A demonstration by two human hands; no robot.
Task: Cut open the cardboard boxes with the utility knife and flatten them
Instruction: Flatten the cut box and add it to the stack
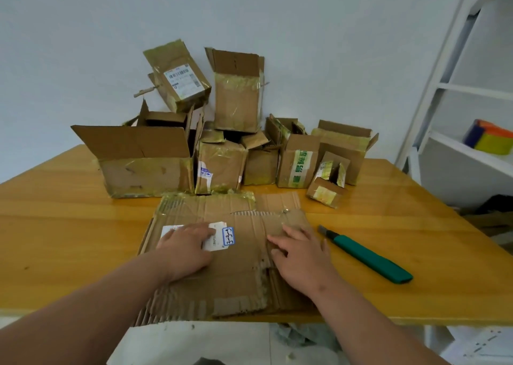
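A flattened cardboard box (238, 256) with a white label lies on the wooden table (69, 225), its near edge hanging past the table's front. My left hand (184, 249) presses flat on its left part, over the label. My right hand (301, 256) presses flat on its right part, fingers straight. The green utility knife (369, 256) lies on the table just right of my right hand, apart from it, blade end pointing away to the left. Behind the flat sheet stands a pile of several taped cardboard boxes (222, 142).
The biggest open box (144, 164) is at the pile's left; a small open box (329, 184) sits at its right front. A white shelf unit (458, 148) with a colourful cube (488, 136) stands to the right. The wall is behind the pile.
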